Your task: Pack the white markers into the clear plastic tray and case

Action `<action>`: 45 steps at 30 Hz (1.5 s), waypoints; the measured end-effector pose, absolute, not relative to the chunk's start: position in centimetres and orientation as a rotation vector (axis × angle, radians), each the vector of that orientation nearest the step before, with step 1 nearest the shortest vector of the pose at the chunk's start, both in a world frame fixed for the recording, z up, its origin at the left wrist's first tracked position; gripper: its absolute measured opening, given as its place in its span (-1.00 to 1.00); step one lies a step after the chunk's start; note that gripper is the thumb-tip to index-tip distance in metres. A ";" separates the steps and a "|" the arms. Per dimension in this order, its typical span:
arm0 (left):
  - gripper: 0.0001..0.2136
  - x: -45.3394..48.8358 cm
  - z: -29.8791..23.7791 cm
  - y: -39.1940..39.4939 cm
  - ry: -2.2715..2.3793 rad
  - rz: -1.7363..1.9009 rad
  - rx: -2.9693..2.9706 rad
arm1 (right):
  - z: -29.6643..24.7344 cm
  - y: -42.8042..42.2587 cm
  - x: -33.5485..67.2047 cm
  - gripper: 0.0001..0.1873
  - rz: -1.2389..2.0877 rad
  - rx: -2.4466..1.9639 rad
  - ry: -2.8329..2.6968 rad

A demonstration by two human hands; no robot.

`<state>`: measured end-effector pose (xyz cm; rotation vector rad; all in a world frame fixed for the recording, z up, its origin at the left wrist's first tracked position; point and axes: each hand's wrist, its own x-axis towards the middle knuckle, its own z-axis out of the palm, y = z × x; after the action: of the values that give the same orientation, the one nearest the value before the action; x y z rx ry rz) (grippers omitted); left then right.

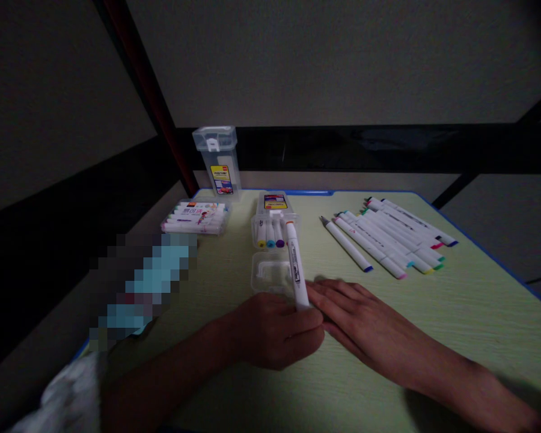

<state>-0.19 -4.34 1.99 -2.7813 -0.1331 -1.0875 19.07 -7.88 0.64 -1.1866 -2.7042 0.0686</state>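
Note:
My left hand (275, 331) is closed round the lower end of a white marker (296, 264) with an orange tip, which points away from me toward an open clear marker case (275, 210). That case lies on its side with three markers inside, their yellow, blue and purple ends showing. Its clear lid (270, 272) lies flat just in front of it. My right hand (360, 319) rests flat on the table with fingers stretched out, its fingertips touching the marker's base beside my left hand.
Several white markers (388, 237) lie in a row at the right on the pale green table (455, 313). A closed marker box (197, 218) lies at the left, an upright clear case (219, 162) behind it. A blurred patch covers the left edge.

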 end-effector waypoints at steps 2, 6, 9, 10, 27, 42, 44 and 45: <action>-0.71 -0.2 2.0 -4.3 -0.132 -1.085 -2.777 | 0.7 -7.9 19.1 -0.46 0.072 -1.186 -2.713; -0.71 -0.3 2.1 -4.3 -0.120 -1.073 -2.776 | 0.6 -7.9 19.1 -0.46 0.071 -1.188 -2.717; -0.72 -0.4 2.2 -4.3 -0.094 -1.083 -2.774 | 0.6 -7.9 19.1 -0.46 0.072 -1.191 -2.705; -0.72 -0.4 2.2 -4.4 -0.098 -1.079 -2.781 | 0.6 -7.9 19.1 -0.46 0.070 -1.195 -2.706; -0.78 -0.2 1.1 -4.1 -0.091 -0.920 -2.790 | 0.6 -8.0 19.0 -0.48 0.036 -1.196 -2.672; -0.77 -0.2 1.1 -4.2 -0.117 -0.873 -2.811 | 0.4 -8.0 19.1 -0.51 0.047 -1.205 -2.673; -0.76 -0.2 1.2 -4.2 -0.106 -0.893 -2.818 | 0.5 -8.0 19.0 -0.50 0.053 -1.203 -2.677; -0.76 -0.2 1.3 -4.2 -0.111 -0.893 -2.822 | 0.5 -8.0 19.0 -0.50 0.056 -1.204 -2.680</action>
<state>-0.22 -4.21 1.25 -2.8223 -0.1113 -0.8934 19.03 -8.01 0.49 -1.2036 -2.6796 0.0563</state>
